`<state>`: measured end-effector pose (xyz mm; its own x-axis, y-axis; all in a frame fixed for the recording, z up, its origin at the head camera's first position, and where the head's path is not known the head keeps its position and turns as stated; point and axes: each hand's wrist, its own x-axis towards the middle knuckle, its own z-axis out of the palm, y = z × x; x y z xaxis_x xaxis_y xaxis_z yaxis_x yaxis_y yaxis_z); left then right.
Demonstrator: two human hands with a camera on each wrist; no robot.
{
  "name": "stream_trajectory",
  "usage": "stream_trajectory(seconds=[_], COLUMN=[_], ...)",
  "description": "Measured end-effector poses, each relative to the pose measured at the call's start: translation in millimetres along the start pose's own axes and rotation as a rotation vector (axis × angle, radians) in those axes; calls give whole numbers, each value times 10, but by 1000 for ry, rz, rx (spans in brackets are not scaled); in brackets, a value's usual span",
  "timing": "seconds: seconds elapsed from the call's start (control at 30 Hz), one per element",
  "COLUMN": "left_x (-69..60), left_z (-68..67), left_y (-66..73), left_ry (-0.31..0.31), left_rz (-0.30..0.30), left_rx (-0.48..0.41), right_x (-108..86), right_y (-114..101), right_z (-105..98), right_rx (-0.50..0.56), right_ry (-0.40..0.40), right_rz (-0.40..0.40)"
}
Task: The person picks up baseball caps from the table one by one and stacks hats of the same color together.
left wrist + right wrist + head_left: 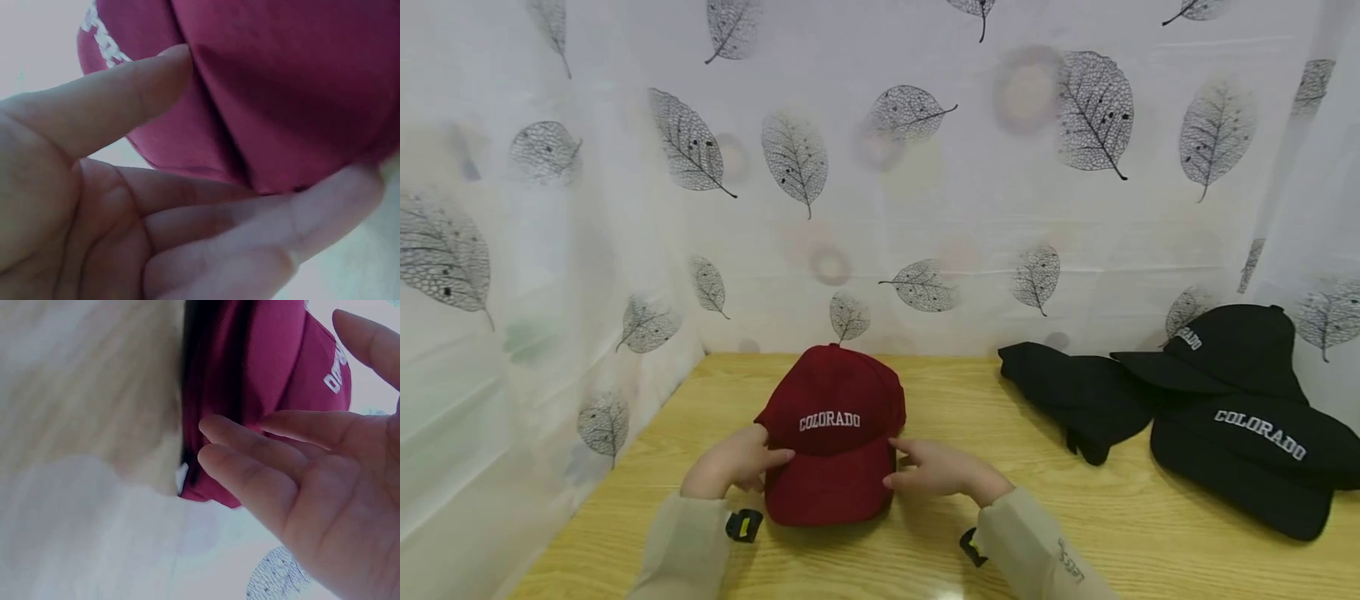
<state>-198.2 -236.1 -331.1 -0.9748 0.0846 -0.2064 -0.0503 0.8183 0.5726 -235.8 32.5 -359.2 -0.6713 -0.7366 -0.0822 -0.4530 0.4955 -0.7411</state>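
Observation:
A dark red cap (831, 400) with white COLORADO lettering stands on the wooden table, its brim toward the front. My left hand (733, 462) pinches the cap's left side where brim and crown meet; in the left wrist view the thumb lies on top of the red cloth (281, 81) and the fingers are beneath its edge. At the cap's right side is my right hand (943, 471), fingers spread, fingertips at the brim's edge. In the right wrist view those fingers (250, 450) are straight beside the red cloth (272, 356), with the thumb held away.
Several black caps lie at the right of the table (940, 542): one on its side (1082, 392), one upright at the back (1240, 350), one in front with COLORADO lettering (1247, 458). A white curtain (865, 217) with leaf prints hangs behind and at the left.

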Motion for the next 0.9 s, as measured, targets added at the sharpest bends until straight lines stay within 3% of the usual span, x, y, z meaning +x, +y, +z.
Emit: stream_trajectory(seconds=[0.3,0.5,0.67,0.9], left_x=[-103,-142,-88,-5], left_z=[-21,13,85,206], left_y=[248,481,636,894], left_ry=[187,267,283,221], left_rz=[115,180,228,288], left_rx=[233,253,211,146], right_x=[-238,-452,-661,-885], right_y=[94,243,366,546], right_z=[-218,-408,-536,-677], right_rx=[-39,-38,-57,-141], right_ry=[173,282,370,474], right_rz=[-14,48,117,163])
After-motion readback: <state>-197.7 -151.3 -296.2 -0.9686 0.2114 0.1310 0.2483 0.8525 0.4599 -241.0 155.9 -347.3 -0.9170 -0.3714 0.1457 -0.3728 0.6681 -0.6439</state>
